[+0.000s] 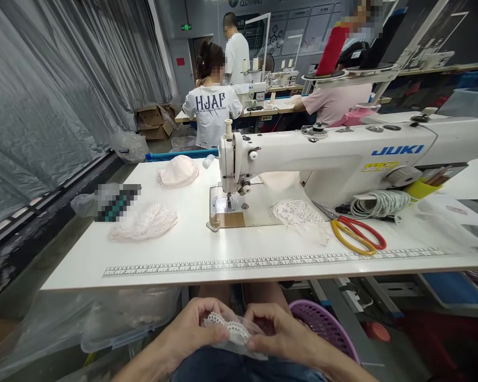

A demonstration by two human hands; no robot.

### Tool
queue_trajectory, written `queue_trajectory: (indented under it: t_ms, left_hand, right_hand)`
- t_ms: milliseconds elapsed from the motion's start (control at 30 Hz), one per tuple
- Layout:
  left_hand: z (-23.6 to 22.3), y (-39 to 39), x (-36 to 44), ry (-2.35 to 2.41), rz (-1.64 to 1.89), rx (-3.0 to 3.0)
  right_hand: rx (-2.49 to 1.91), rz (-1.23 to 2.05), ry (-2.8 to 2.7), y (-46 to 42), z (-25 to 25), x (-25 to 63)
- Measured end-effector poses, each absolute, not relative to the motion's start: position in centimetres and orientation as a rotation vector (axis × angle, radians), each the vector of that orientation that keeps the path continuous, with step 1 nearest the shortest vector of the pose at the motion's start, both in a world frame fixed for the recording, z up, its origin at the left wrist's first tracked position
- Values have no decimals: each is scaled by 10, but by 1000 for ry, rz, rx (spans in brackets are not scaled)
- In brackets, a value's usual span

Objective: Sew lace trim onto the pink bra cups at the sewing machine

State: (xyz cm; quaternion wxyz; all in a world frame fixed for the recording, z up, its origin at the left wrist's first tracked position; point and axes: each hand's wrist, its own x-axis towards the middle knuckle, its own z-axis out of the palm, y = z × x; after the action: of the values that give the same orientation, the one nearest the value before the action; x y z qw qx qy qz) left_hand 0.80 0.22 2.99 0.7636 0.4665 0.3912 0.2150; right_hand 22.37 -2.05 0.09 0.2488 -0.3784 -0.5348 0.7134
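Observation:
Over my lap, below the table's front edge, a piece of white lace trim [231,326] with sheer fabric is held between my two hands. My left hand [195,329] pinches its left end between thumb and fingers. At the other end, my right hand [276,329] is closed on the sheer part. Ahead on the table [175,254] stands a white sewing machine [334,159]. A stack of lace pieces [145,222] and a pale pink cup-shaped stack [178,171] lie left of its needle. More lace pieces [298,212] lie to the right of the needle.
Scissors [358,233] with red and yellow handles lie under the machine arm, near a coil of cord [380,204] and a yellow holder [422,190]. A printed ruler [263,262] runs along the front edge. A purple basket [326,329] stands below. Several people work behind.

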Motion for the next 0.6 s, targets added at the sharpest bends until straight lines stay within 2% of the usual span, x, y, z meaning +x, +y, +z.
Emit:
queue_trajectory:
  t_ms: [133, 267, 600]
  left_hand:
    - [35, 3, 5, 890, 448, 939]
    - [30, 5, 4, 936, 457, 844]
    - [21, 2, -9, 977, 292, 892]
  right_hand:
    - [-952, 1850, -1656, -13, 13, 229]
    - [-865, 1945, -1572, -7, 17, 230]
    - [-1139, 1897, -1559, -18, -3, 230]
